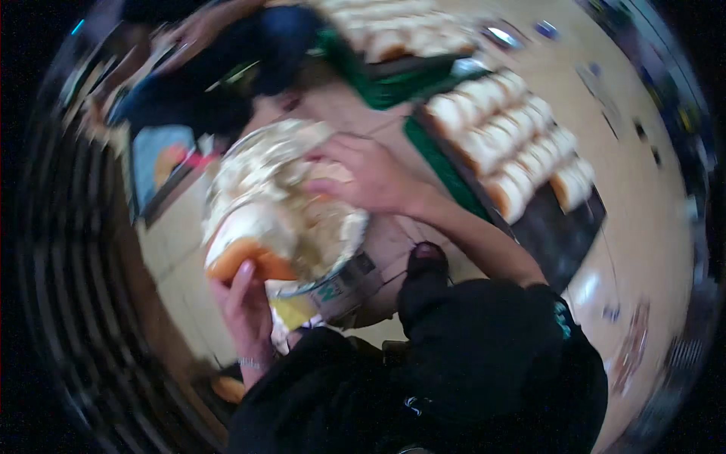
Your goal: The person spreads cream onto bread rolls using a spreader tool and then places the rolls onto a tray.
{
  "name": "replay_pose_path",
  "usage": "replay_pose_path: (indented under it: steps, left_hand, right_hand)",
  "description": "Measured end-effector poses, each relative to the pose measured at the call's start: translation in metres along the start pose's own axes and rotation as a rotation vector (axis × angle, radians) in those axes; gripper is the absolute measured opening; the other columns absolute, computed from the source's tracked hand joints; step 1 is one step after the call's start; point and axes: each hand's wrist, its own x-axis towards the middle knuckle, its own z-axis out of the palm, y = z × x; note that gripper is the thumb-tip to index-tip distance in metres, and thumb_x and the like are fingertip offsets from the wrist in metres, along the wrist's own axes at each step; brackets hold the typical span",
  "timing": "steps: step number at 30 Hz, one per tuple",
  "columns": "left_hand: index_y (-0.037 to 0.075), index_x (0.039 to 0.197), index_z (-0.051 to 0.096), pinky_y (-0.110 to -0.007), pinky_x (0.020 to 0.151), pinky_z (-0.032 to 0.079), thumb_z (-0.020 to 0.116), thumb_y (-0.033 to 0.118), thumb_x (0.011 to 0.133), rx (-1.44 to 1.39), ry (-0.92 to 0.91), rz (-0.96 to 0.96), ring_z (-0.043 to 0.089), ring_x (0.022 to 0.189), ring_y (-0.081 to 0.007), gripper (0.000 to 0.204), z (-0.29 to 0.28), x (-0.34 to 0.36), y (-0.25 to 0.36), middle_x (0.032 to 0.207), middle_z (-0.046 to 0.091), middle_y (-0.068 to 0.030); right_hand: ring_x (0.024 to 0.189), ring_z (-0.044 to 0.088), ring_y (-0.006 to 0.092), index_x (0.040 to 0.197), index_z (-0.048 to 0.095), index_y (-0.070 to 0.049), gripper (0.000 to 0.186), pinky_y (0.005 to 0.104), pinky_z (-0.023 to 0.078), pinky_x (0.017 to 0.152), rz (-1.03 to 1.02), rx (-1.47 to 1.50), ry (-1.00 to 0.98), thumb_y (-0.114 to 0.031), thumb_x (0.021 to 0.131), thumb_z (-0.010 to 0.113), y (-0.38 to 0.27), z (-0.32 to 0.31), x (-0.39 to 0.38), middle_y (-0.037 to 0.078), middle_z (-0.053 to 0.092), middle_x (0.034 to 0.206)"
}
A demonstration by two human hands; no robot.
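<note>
My left hand (246, 314) grips a golden-brown bun (246, 259) from below, its thumb on the near side. White cream (253, 227) coats the bun's upper face. The bun is held over the near-left rim of a large round tub (340, 291) full of pale cream (265, 163). Over the tub's far right side is my right hand (363, 174), with fingers and thumb curved around something pale. Blur and the cream behind hide what that is.
Right of the tub, a dark tray (563, 238) on a green crate (439, 163) bears rows of cream-topped buns (507, 136). More coated buns (397, 30) stand beyond. A seated person (204, 76) is at the far left, near a blue-lined tray (159, 163). Dark slatted racking (83, 280) lines the left.
</note>
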Motion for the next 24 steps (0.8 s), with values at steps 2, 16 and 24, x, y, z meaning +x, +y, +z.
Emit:
replay_pose_path:
  steps: [2, 16, 24]
  left_hand:
    - [0.002, 0.133, 0.045, -0.040, 0.100, 0.047, 0.064, 0.007, 0.090, 0.034, -0.081, 0.044, 0.059, 0.114, -0.0232, 0.047, 0.025, 0.012, -0.008, 0.124, 0.059, -0.0127]
    - [0.002, 0.145, 0.031, -0.040, 0.101, 0.046, 0.076, -0.001, 0.071, 0.219, -0.734, -0.056, 0.060, 0.112, -0.0268, 0.087, 0.149, 0.009, -0.049, 0.122, 0.060, -0.0191]
    - [-0.001, 0.133, 0.045, -0.038, 0.095, 0.046, 0.067, 0.005, 0.084, 0.600, -0.674, -0.030, 0.061, 0.097, -0.0224, 0.054, 0.035, 0.007, -0.036, 0.103, 0.063, -0.0138]
  right_hand:
    - [0.113, 0.058, 0.0205, 0.139, 0.044, -0.007, 0.074, 0.0353, 0.049, 0.094, 0.132, 0.417, 0.001, -0.028, 0.079, 0.082, -0.032, -0.032, -0.021, 0.011, 0.058, 0.121]
    - [0.117, 0.057, 0.0252, 0.150, 0.022, -0.009, 0.103, 0.0371, 0.047, 0.100, 0.598, -0.050, 0.905, -0.009, 0.069, 0.086, -0.005, -0.180, -0.279, 0.017, 0.047, 0.136]
    - [0.113, 0.058, 0.0287, 0.150, 0.023, -0.009, 0.100, 0.0368, 0.046, 0.100, 0.957, -0.481, 0.875, -0.005, 0.071, 0.083, 0.087, -0.210, -0.393, 0.017, 0.053, 0.123]
